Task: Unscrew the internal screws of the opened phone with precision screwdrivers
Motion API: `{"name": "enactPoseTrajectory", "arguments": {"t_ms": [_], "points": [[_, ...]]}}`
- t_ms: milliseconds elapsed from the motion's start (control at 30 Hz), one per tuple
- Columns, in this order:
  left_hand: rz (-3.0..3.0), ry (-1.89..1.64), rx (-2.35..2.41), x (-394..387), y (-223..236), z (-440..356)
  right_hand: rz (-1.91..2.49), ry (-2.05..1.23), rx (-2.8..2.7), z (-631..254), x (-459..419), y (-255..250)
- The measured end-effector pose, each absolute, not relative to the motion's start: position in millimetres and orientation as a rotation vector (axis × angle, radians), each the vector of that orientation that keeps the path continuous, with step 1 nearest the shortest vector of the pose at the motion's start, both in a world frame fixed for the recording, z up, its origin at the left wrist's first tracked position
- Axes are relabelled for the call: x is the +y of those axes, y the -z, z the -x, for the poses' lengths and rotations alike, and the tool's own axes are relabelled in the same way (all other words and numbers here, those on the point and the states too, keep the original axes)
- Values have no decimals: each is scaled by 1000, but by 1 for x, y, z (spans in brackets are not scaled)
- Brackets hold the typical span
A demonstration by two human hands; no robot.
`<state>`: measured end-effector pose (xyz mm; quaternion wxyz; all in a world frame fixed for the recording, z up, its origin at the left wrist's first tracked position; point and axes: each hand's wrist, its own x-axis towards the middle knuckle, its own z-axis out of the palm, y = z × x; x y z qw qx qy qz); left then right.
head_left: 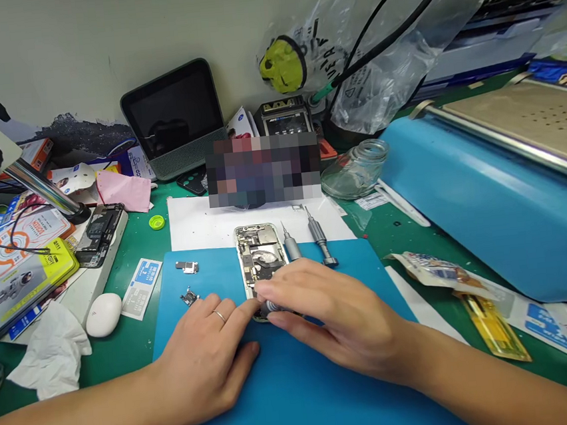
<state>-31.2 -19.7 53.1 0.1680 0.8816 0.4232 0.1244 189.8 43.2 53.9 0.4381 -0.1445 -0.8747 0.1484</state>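
Note:
An opened phone [262, 254] lies on the blue mat [300, 384] with its inner parts exposed. My right hand [339, 321] is closed around a grey screwdriver [272, 306] over the phone's lower end; the tip is hidden. Reaching in from the left, my left hand [211, 353] rests on the mat, its index fingertip at the phone's lower left edge and nothing in its grasp. Just beyond that hand lie a small dark phone part [189, 296] and a small metal-plated part [187, 267]. Two more grey screwdrivers [291, 244] [318, 236] are beside the phone's right side.
A blue machine [485, 220] with a perforated top fills the right. Behind the mat are a glass jar [359, 168], a dark-screened device [174, 116] and a blurred patch. Boxes [29, 284], another opened phone [100, 235], a white earbud case [103, 315] and crumpled tissue [53, 351] crowd the left.

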Motion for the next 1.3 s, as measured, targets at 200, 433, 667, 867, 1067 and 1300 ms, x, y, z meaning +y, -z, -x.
{"name": "enactPoseTrajectory", "arguments": {"t_ms": [200, 433, 667, 867, 1067, 1300], "points": [[-2472, -353, 1205, -19, -54, 30, 312, -398, -2152, -190, 42, -51], [-2479, -366, 1196, -20, -53, 31, 316, -465, -2181, -190, 43, -52], [-2471, -361, 1194, -20, -53, 32, 312, -431, -2189, -190, 43, -53], [-2457, -350, 1205, -19, -53, 32, 341, -483, -2177, -190, 43, -54], [-2454, -331, 1198, -19, -54, 32, 305, -485, -2195, -189, 43, -51], [-2461, -345, 1199, -19, -55, 32, 293, -440, -2194, -188, 42, -48]]}}
